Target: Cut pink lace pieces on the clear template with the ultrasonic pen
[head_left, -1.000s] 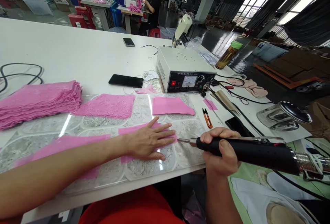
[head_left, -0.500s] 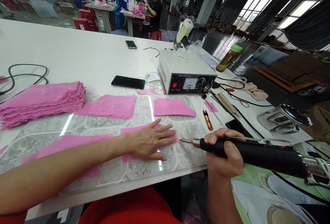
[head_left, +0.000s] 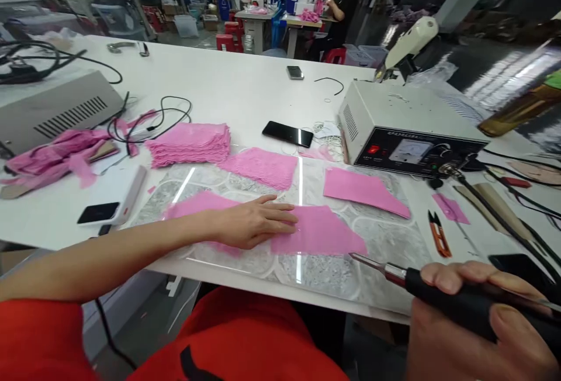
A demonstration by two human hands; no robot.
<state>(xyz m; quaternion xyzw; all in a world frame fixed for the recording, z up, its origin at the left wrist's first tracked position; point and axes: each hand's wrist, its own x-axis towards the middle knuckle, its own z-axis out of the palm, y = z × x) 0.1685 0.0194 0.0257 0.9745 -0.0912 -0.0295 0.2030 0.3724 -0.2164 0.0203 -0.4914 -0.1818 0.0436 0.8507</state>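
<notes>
Partly beneath the outstretched left hand (head_left: 256,223), the pink piece (head_left: 322,230) lies beside the tool (head_left: 447,301) gripped in the right hand (head_left: 464,340).

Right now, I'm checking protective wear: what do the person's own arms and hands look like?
The left hand and right hand are bare: no gloves or rings show. A plain orange-red sleeve leaves the left forearm uncovered. Any right sleeve is out of view.
</notes>
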